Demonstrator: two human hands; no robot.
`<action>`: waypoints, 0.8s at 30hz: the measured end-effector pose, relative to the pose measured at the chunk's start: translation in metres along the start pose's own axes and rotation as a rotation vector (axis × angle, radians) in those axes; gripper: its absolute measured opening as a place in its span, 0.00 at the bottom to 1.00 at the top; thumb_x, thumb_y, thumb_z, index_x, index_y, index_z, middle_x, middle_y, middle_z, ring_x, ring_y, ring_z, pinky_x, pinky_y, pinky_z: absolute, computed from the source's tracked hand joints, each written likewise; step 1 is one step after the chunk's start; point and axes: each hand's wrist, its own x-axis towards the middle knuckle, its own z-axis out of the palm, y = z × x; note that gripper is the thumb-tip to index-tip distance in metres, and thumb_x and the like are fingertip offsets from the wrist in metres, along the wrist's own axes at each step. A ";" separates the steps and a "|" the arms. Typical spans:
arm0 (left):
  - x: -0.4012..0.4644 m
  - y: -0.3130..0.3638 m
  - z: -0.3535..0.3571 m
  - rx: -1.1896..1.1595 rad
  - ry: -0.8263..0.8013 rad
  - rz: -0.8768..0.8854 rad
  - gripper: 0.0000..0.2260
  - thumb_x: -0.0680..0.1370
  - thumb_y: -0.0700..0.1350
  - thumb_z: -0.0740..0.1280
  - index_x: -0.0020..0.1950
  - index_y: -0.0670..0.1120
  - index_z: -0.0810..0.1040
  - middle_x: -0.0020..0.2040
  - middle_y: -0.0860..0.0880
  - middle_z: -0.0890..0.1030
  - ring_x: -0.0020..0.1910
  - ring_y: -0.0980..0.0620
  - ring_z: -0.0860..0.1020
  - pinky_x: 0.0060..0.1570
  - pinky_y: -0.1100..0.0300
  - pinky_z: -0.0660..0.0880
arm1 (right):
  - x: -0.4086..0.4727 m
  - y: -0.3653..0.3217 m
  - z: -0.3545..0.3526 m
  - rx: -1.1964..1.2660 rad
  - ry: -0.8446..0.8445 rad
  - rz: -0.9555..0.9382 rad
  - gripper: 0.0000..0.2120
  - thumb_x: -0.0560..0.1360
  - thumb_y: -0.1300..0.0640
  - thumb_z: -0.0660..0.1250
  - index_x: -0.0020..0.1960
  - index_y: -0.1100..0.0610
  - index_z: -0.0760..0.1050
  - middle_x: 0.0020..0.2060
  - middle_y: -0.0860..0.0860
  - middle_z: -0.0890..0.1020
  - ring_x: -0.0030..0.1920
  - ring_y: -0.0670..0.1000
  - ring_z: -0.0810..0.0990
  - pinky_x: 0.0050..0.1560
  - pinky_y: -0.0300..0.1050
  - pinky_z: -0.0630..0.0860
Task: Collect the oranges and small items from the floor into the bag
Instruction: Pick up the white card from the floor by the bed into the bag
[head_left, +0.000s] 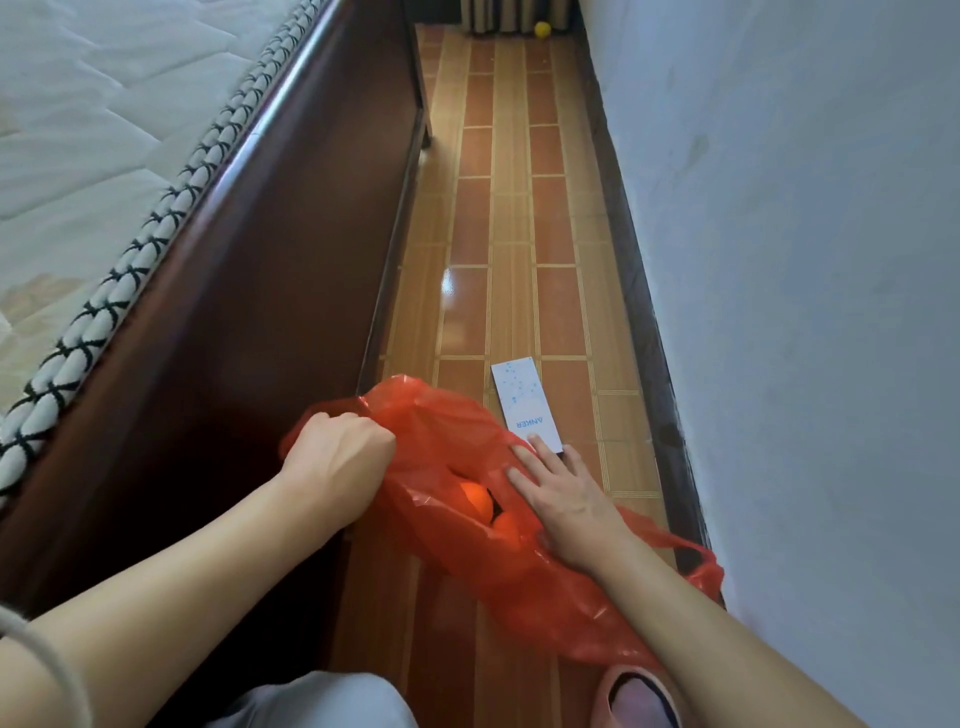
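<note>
A red plastic bag (447, 441) lies open on the tiled floor in front of me. Inside its mouth I see two oranges (475, 499). My left hand (340, 454) grips the bag's left rim in a fist. My right hand (561, 493) stretches out over the bag's right edge with straight fingers, its fingertips touching the near end of a white box (524, 400) printed with blue letters, which lies flat on the floor. Far down the passage a small yellow ball-like fruit (542, 28) rests on the floor near the end wall.
The passage is narrow: a dark wooden bed frame (270, 291) with a mattress (78, 130) on the left, a white wall (810, 260) on the right. My pink slipper (636, 696) is at the bottom, beside the bag.
</note>
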 end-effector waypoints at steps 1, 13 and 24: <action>0.000 0.000 -0.002 0.012 -0.037 -0.016 0.09 0.79 0.39 0.63 0.48 0.54 0.77 0.55 0.52 0.82 0.56 0.46 0.81 0.52 0.54 0.74 | 0.001 0.005 0.002 -0.021 -0.002 0.023 0.40 0.64 0.57 0.78 0.75 0.54 0.71 0.78 0.57 0.67 0.80 0.62 0.62 0.72 0.68 0.67; -0.002 0.003 -0.013 -0.029 -0.140 0.061 0.10 0.79 0.41 0.63 0.56 0.51 0.80 0.57 0.50 0.82 0.57 0.46 0.82 0.55 0.49 0.81 | 0.013 0.001 -0.036 0.437 0.533 0.117 0.22 0.73 0.55 0.66 0.67 0.54 0.78 0.73 0.50 0.74 0.77 0.54 0.66 0.76 0.63 0.63; 0.013 0.005 -0.040 -0.232 0.447 0.370 0.20 0.74 0.62 0.70 0.63 0.58 0.79 0.70 0.50 0.72 0.69 0.47 0.71 0.55 0.49 0.78 | 0.041 -0.040 -0.036 0.466 0.227 -0.028 0.36 0.78 0.43 0.62 0.83 0.49 0.56 0.84 0.48 0.52 0.84 0.51 0.47 0.80 0.65 0.51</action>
